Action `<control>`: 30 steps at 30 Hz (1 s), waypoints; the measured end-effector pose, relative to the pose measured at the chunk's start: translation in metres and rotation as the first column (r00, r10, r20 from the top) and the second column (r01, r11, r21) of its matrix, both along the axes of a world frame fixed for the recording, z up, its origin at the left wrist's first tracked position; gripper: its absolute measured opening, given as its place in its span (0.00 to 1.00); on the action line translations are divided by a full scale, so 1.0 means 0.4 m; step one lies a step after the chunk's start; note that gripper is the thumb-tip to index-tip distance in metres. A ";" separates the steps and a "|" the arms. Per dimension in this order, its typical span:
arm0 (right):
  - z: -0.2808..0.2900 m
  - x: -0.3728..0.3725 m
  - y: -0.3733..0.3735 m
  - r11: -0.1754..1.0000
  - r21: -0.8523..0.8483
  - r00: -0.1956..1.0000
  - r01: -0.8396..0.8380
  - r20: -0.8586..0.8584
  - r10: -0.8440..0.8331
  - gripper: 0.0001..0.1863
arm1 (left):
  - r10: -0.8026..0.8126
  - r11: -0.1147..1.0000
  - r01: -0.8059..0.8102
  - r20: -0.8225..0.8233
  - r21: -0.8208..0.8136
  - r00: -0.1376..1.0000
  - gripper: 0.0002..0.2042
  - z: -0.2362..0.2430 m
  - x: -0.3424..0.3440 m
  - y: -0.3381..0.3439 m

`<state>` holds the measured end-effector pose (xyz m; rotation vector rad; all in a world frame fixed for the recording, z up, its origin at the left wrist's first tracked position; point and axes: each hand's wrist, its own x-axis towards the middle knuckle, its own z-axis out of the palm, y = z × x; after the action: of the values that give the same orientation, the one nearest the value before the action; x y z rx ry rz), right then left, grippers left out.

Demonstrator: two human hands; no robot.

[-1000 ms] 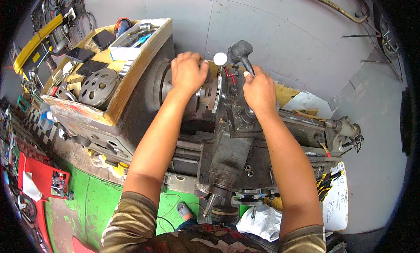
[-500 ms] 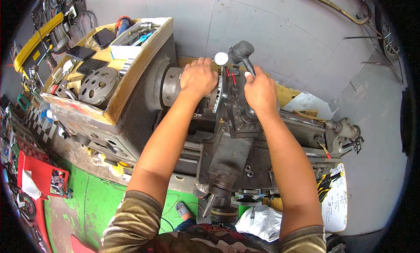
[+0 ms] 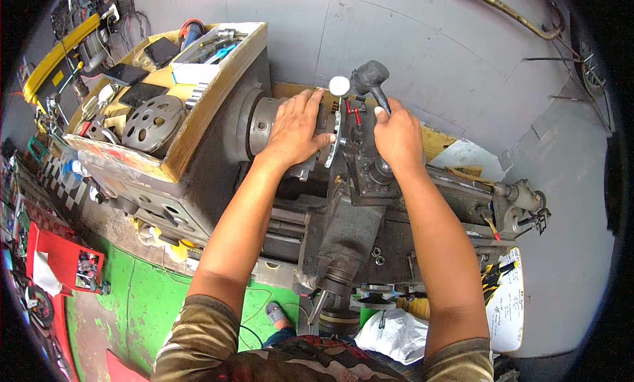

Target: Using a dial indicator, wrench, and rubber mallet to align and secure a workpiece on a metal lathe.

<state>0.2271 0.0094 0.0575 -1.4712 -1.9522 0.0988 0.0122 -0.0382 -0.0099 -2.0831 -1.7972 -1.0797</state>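
My left hand (image 3: 295, 131) lies over the lathe chuck (image 3: 262, 126), its fingers stretched out and its thumb spread toward a thin disc with holes along its rim (image 3: 335, 144). That disc stands on edge at the chuck's face, and the hand hides much of the chuck. Closed round the handle of a black mallet (image 3: 370, 76), my right hand (image 3: 399, 137) is above the tool post (image 3: 375, 177). The mallet's head points away from me. A round dial gauge (image 3: 339, 86) stands between my hands, beside a small red-handled fitting (image 3: 357, 115).
On the headstock at left, a cardboard tray (image 3: 173, 167) holds a perforated metal disc (image 3: 153, 123), phones and a white box of tools (image 3: 198, 71). The lathe bed (image 3: 456, 190) runs right to the tailstock (image 3: 525, 197). Two nuts (image 3: 377, 256) lie on the carriage. A grey wall (image 3: 422, 38) stands behind.
My left hand has shifted on the chuck, its fingers now straighter and its thumb out toward the disc. My right hand still grips the mallet. The whole view has shifted slightly.
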 end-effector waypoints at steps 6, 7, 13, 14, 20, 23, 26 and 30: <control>0.001 -0.003 -0.001 1.000 0.022 1.000 -0.007 0.005 0.007 0.17 | -0.009 1.000 0.008 0.021 0.020 1.000 0.51 -0.012 0.003 -0.011; 0.001 -0.004 0.000 1.000 0.005 1.000 -0.011 0.007 0.011 0.17 | 0.000 1.000 0.000 0.010 0.026 1.000 0.51 -0.018 0.001 -0.010; 0.001 0.000 -0.001 1.000 -0.012 1.000 -0.016 -0.014 0.016 0.17 | 0.003 0.999 -0.004 0.014 0.049 1.000 0.51 -0.025 0.011 -0.024; 0.001 -0.001 -0.001 1.000 -0.005 1.000 -0.013 -0.019 0.013 0.17 | 0.000 0.999 -0.001 0.027 0.048 1.000 0.51 -0.026 0.012 -0.028; 0.003 -0.002 -0.003 0.999 -0.026 0.999 -0.022 -0.043 0.021 0.17 | -0.005 0.993 -0.001 0.047 0.122 0.999 0.53 -0.046 0.019 -0.040; 0.005 -0.003 -0.001 0.999 -0.044 1.000 -0.001 -0.022 0.000 0.18 | -0.007 0.992 0.001 0.052 0.123 0.999 0.52 -0.047 0.020 -0.043; 0.007 -0.003 -0.006 0.999 -0.037 0.999 0.012 -0.033 -0.013 0.18 | -0.014 0.990 0.006 0.058 0.138 0.998 0.52 -0.046 0.023 -0.045; 0.010 -0.006 -0.007 0.999 -0.038 0.999 0.020 -0.042 -0.022 0.19 | -0.017 0.990 0.008 0.064 0.143 0.998 0.52 -0.049 0.022 -0.044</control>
<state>0.2247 0.0066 0.0615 -1.5015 -1.9099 0.1569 0.0208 -0.0557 -0.0295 -2.0008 -1.6832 -1.2537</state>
